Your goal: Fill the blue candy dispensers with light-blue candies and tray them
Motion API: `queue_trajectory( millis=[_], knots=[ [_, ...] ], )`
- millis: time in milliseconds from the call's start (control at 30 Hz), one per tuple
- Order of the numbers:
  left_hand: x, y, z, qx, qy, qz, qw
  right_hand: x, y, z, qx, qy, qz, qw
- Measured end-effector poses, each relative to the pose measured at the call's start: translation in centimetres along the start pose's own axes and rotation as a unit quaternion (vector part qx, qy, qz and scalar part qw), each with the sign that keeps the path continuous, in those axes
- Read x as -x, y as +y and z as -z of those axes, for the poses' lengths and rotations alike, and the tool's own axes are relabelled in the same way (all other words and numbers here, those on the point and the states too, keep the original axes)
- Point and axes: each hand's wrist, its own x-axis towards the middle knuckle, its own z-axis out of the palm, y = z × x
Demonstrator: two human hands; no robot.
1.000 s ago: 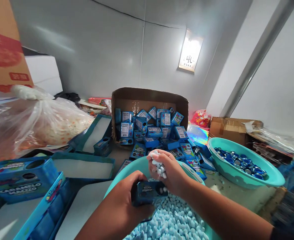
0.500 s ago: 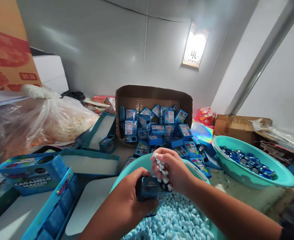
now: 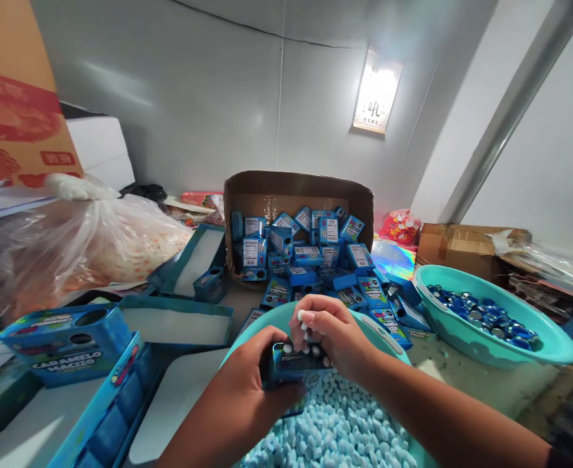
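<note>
My left hand (image 3: 262, 370) is wrapped round a small blue candy box (image 3: 293, 367), tilted above a turquoise basin (image 3: 388, 335). Over the top of that box, my right hand (image 3: 328, 328) pinches a few small pale candies (image 3: 306, 317) between its fingers. Several white pieces lie on the box's upper face or in its opening; I cannot tell which. Below both hands, pale blue candies (image 3: 335, 429) heap up in the basin.
A cardboard carton (image 3: 299, 182) lies behind, spilling blue boxes (image 3: 308, 255). To the right stands a turquoise bowl (image 3: 554, 344) of shiny blue caps (image 3: 484, 315). Blue display trays (image 3: 177, 318), a larger blue box (image 3: 69, 341) and a tied plastic bag (image 3: 121, 227) fill the left side.
Most of the candies in my right hand have dropped onto the box, leaving only a few at the fingertips. My left hand keeps its hold in nearly the same place.
</note>
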Motion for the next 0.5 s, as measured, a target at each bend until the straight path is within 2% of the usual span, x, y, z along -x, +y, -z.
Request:
queue_trajectory(
  millis=[233, 500],
  knots=[
    [-0.2, -0.6, -0.4, -0.012, 0.032, -0.019, 0.999, 0.3, -0.4, 0.3, 0.024, 0.011, 0.029, 0.999],
    [-0.5, -1.5, -0.4, 0.022, 0.051, -0.045, 0.997, 0.3, -0.4, 0.4, 0.063, 0.002, 0.071, 0.995]
  ],
)
